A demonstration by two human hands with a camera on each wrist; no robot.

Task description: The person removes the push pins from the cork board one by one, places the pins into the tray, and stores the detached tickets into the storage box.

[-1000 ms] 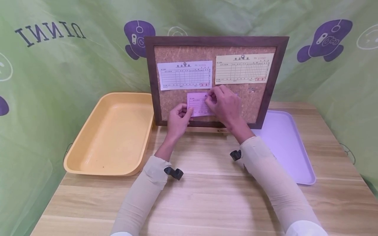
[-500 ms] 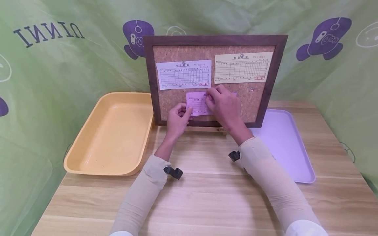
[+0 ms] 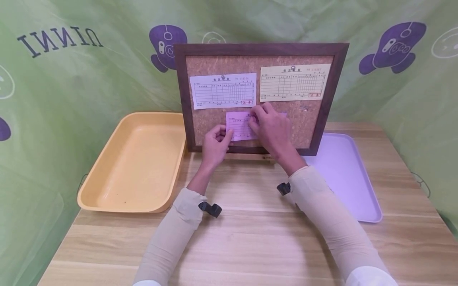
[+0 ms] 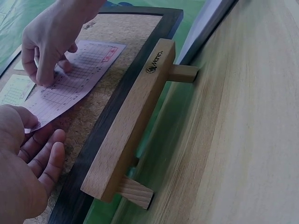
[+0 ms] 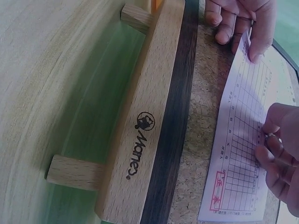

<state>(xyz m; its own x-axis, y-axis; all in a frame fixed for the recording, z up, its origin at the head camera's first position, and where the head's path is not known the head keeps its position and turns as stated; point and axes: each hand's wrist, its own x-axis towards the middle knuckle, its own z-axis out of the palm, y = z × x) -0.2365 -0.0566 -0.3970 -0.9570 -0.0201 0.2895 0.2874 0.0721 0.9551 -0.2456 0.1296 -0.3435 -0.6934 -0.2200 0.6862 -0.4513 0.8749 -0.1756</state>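
Note:
A pink receipt slip (image 3: 237,126) lies against the lower middle of a framed corkboard (image 3: 211,119). My left hand (image 3: 215,147) pinches its left edge between thumb and fingers, and in the left wrist view the slip's lower edge curls off the cork. At the slip's upper middle, my right hand (image 3: 273,129) pinches a small shiny push pin (image 5: 271,135), mostly hidden by the fingertips. Above, a white receipt (image 3: 224,92) hangs at left and a yellow receipt (image 3: 295,84) at right, each with a pin at its top edge.
The board leans on a wooden easel stand (image 4: 128,121) on the wooden table (image 3: 243,238). A deep yellow tray (image 3: 132,171) stands at left; a flat purple tray (image 3: 348,174) lies at right, partly behind the board and right arm. Green printed cloth (image 3: 107,79) hangs behind.
The view has shifted very slightly. Both hands stay in place on the pink receipt slip, with no clear movement of hands, slip or board.

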